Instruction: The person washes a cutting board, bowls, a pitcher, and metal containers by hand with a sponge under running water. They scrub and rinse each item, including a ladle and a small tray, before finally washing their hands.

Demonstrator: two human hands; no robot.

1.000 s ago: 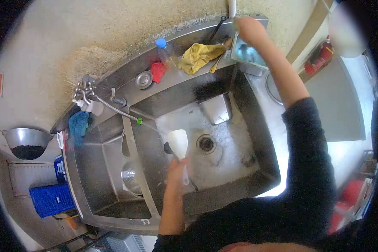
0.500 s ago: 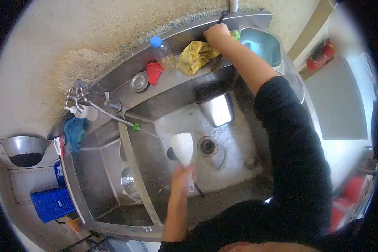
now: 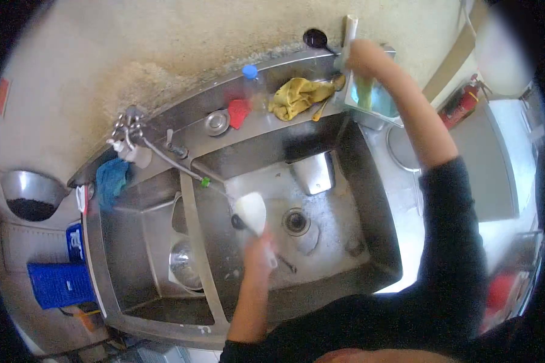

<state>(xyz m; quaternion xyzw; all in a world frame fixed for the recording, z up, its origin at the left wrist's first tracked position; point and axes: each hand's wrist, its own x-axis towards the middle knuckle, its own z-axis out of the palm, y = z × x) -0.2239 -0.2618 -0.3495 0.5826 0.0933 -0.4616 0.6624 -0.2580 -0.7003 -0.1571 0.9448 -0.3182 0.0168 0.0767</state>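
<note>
My left hand is closed round the handle of a white paddle, its blade raised over the large sink basin. Water from the green-tipped hose runs toward the blade. A dark round-ended utensil lies in the basin behind the paddle. At the back right, my right hand, blurred, is closed on a dark ladle whose bowl points left. Just below this hand is a clear tub of bluish liquid, with something yellow-green at its left side.
A yellow cloth, a red cloth, a round metal lid and a blue-capped bottle are on the back ledge. A metal container lies in the basin. A metal bowl sits in the left basin.
My right hand has moved right, from beside the yellow cloth to above the tub, and the ladle's bowl now shows. The paddle has tilted in my left hand. The camera view has shifted.
</note>
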